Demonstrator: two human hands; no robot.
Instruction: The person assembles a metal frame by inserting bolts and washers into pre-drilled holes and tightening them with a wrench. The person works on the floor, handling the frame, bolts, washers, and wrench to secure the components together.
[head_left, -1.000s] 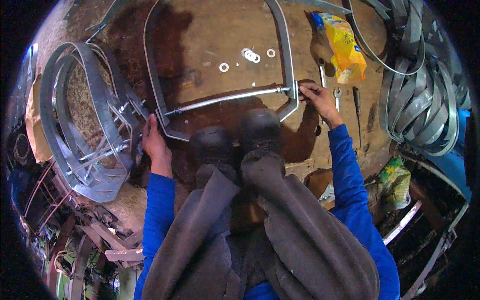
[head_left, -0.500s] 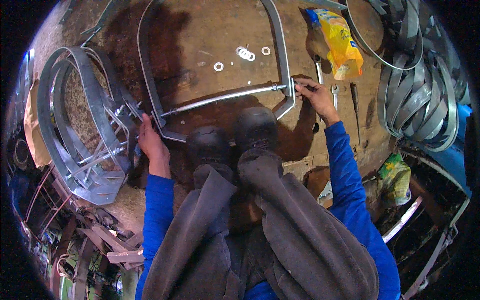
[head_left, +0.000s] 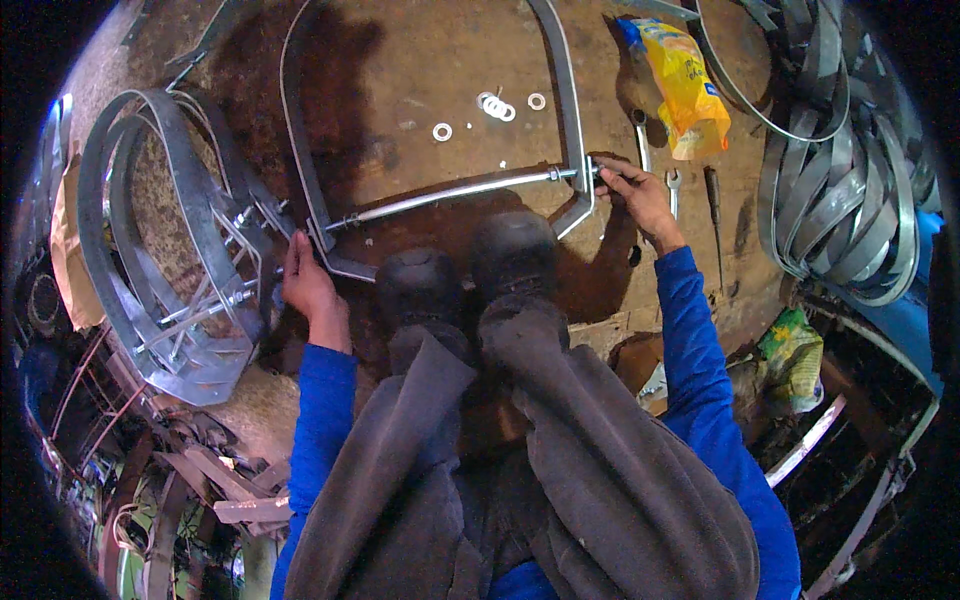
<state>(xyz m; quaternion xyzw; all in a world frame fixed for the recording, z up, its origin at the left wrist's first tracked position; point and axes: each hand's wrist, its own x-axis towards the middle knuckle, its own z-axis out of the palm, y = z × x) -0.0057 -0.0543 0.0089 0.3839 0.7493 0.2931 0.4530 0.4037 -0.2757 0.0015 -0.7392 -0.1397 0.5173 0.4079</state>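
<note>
The right hand has thumb and fingers pinched together at the right end of the metal rod, just outside the bent strap; whether they grip bare thread or a small nut there is too small to tell. The left hand is at the strap's lower left corner, near the rod's other end, fingers pointing up along it; I cannot tell if they close on anything. With a hand at each end, the rod is probably being steadied across the strap, which it spans from side to side. A nut sits inside the right side, seemingly to fix the rod's position. The boots are by the strap's inturned ends, perhaps bracing it. Beyond the rod, loose washers lie inside the strap's curve on a brown board, likely left there to be within reach. A spanner lies beyond the right hand, and assembled frames stand beside the left, apparently kept off the working space
</note>
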